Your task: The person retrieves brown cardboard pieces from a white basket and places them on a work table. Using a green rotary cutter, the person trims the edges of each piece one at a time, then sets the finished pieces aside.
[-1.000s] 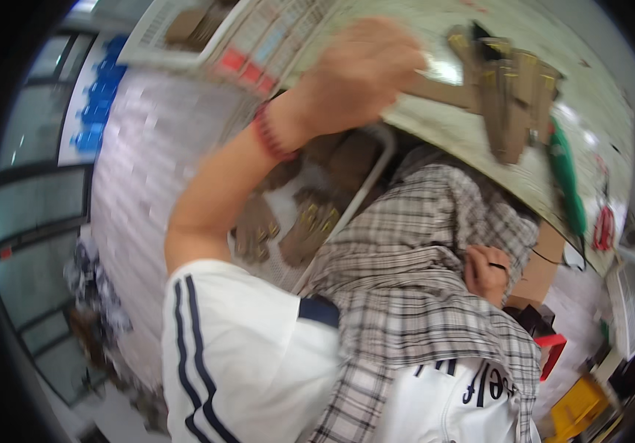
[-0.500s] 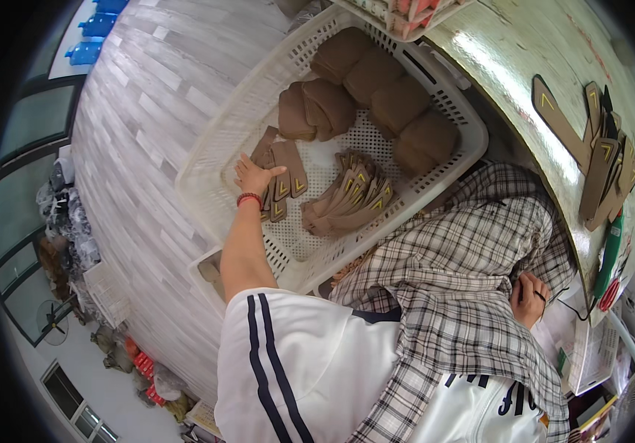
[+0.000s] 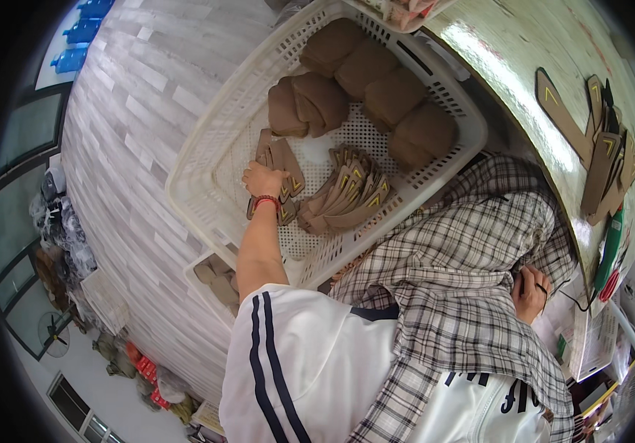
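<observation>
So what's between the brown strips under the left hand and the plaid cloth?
In the head view: a fanned pile of yellow-marked brown strips, then the white basket's slotted side wall.

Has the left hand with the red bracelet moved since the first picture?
Yes. The left hand has moved away from the worktable, leftward and down into the white basket, at the flat brown pieces.

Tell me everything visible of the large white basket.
The large white basket looks like plastic: open-topped, roughly rectangular, with rounded corners and perforated walls and base. It stands upright beside the plaid cloth, on the person's left. Brown bundles and brown strips with yellow chevrons lie inside; the left hand reaches in, resting on some strips.
</observation>
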{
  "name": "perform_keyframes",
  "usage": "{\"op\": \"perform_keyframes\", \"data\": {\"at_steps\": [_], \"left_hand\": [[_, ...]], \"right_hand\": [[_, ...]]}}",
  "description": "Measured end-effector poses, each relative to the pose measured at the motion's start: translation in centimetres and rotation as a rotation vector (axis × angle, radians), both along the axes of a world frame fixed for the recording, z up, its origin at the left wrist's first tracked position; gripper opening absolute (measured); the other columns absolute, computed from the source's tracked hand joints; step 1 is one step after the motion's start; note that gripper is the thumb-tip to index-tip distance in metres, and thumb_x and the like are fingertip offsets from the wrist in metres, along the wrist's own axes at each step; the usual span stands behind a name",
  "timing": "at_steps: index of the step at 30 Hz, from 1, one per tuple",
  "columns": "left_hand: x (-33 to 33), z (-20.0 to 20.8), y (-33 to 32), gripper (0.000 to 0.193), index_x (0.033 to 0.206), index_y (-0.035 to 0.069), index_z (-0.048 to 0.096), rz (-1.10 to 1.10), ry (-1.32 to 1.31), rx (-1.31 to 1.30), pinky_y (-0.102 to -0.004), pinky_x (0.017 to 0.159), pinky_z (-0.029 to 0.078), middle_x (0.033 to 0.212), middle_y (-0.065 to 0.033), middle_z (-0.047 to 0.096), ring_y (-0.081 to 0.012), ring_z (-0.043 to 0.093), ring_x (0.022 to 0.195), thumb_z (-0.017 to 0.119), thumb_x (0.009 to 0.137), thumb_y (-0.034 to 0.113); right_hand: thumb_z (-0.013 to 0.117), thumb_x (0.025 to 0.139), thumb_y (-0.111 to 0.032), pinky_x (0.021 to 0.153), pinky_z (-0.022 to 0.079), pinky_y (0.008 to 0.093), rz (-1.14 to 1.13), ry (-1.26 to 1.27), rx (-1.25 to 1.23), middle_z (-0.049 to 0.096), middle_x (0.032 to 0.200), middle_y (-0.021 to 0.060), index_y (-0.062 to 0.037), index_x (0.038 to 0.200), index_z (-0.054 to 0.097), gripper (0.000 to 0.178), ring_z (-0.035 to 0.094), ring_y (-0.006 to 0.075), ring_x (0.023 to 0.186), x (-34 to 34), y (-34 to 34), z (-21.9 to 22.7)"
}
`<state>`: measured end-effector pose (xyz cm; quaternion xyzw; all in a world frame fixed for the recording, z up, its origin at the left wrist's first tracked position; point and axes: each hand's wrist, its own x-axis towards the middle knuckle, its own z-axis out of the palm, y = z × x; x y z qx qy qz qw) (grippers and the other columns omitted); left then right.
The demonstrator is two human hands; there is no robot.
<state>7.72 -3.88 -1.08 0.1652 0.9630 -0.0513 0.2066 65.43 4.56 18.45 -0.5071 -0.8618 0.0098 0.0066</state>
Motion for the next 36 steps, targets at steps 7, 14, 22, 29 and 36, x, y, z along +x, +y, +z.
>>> {"op": "perform_keyframes", "data": {"at_steps": [7, 14, 22, 29, 36], "left_hand": [[-0.3, -0.8, -0.3, 0.065, 0.114, -0.003, 0.052, -0.065, 0.003, 0.036, -0.0454, 0.097, 0.045, 0.113, -0.0212, 0.062, -0.04, 0.051, 0.115, 0.084, 0.065, 0.025], [-2.1, -0.2, -1.3, 0.051, 0.112, -0.001, 0.055, -0.179, 0.032, 0.061, -0.047, 0.093, 0.046, 0.104, -0.0201, 0.067, -0.0395, 0.057, 0.108, 0.076, 0.07, 0.016], [0.5, -2.1, -2.6, 0.068, 0.11, 0.0, 0.051, -0.182, 0.048, 0.112, -0.0476, 0.088, 0.048, 0.104, -0.0211, 0.064, -0.0403, 0.061, 0.099, 0.088, 0.061, 0.029], [0.0, -2.9, -3.0, 0.067, 0.111, -0.003, 0.046, -0.111, 0.038, 0.105, -0.0459, 0.088, 0.049, 0.106, -0.0233, 0.062, -0.0395, 0.063, 0.098, 0.084, 0.064, 0.026], [-0.5, -1.4, -1.8, 0.059, 0.112, -0.006, 0.045, -0.05, -0.084, 0.128, -0.0456, 0.092, 0.049, 0.108, -0.0284, 0.06, -0.0434, 0.061, 0.101, 0.077, 0.068, 0.017]], "right_hand": [[0.066, 0.079, -0.002, 0.086, 0.044, 0.0402, -0.016, 0.012, 0.008, 0.066, 0.103, 0.0054, -0.0077, 0.102, 0.065, 0.024, 0.06, 0.0281, 0.092, 0.0, -0.1, 0.0], [0.066, 0.079, -0.003, 0.084, 0.044, 0.0392, -0.022, 0.031, 0.015, 0.066, 0.101, 0.0048, -0.0084, 0.102, 0.065, 0.024, 0.06, 0.0279, 0.09, -0.1, 0.0, -0.1], [0.066, 0.078, -0.003, 0.084, 0.045, 0.0393, -0.027, 0.046, 0.014, 0.066, 0.1, 0.0051, -0.0082, 0.101, 0.065, 0.024, 0.06, 0.028, 0.09, -0.2, -0.1, -0.1], [0.066, 0.078, -0.004, 0.085, 0.045, 0.0389, -0.034, 0.031, 0.011, 0.066, 0.1, 0.004, -0.0082, 0.101, 0.066, 0.023, 0.06, 0.0272, 0.091, -0.2, -0.1, 0.1], [0.066, 0.079, -0.004, 0.086, 0.045, 0.0389, -0.036, 0.022, 0.003, 0.066, 0.1, 0.0039, -0.0084, 0.1, 0.066, 0.022, 0.06, 0.0274, 0.091, -0.5, 0.0, 0.2]]}}
